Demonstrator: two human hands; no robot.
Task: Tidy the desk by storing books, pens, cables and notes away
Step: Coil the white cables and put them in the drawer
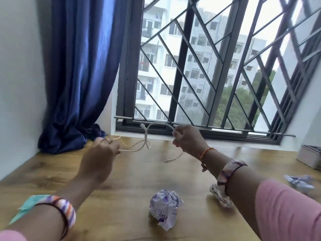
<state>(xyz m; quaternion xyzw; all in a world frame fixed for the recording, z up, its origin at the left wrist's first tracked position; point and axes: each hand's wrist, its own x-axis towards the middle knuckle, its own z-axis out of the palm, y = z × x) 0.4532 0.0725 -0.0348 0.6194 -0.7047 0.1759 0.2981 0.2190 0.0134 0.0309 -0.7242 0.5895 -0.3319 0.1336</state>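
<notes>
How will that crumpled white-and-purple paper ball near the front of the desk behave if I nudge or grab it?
The crumpled white-and-purple paper ball probably weighs very little, so a nudge should send it skidding or tumbling across the smooth wooden desk. Its irregular creases suggest it would wobble rather than roll straight. It looks soft enough to squash under a firm grip.

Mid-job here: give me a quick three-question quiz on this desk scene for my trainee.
1. True or false: both hands hold the white cable.
2. Which lies nearest the camera? A) crumpled paper ball B) grey box C) blue curtain
3. Fill in: the cable's loose plug end hangs below the ___ hand.

Key: 1. True: left hand and right hand both pinch it. 2. A. 3. right.
</notes>
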